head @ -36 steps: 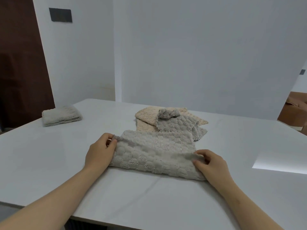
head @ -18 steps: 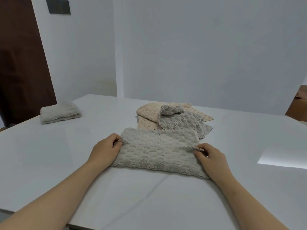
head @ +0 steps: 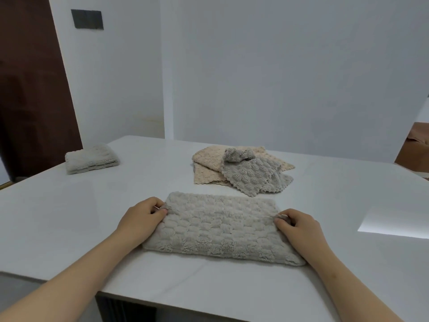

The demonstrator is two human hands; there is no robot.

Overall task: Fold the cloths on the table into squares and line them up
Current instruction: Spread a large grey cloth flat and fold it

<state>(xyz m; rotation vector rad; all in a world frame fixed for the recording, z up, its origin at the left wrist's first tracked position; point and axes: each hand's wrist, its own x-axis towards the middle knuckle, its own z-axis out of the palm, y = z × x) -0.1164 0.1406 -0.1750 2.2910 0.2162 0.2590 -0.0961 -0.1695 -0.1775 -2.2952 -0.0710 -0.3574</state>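
Nearest: a light grey cloth (head: pixel 220 231), folded into a long rectangle, lies flat on the white desk (head: pixel 69 217) close to its front edge. Left hand (head: pixel 139 221) pinches the cloth's far-left corner between thumb and fingers (head: pixel 162 209); right hand (head: pixel 299 228) pinches the far-right corner the same way.

Risk: the pile is plush and thick. If one corner is lifted ahead of the other, layers may slide and the square come out skewed.

Farther back: an unfolded darker grey cloth (head: pixel 253 177) heaped on two beige cloths (head: pixel 209 163).

Far left: one folded cloth (head: pixel 91 158), set well apart.
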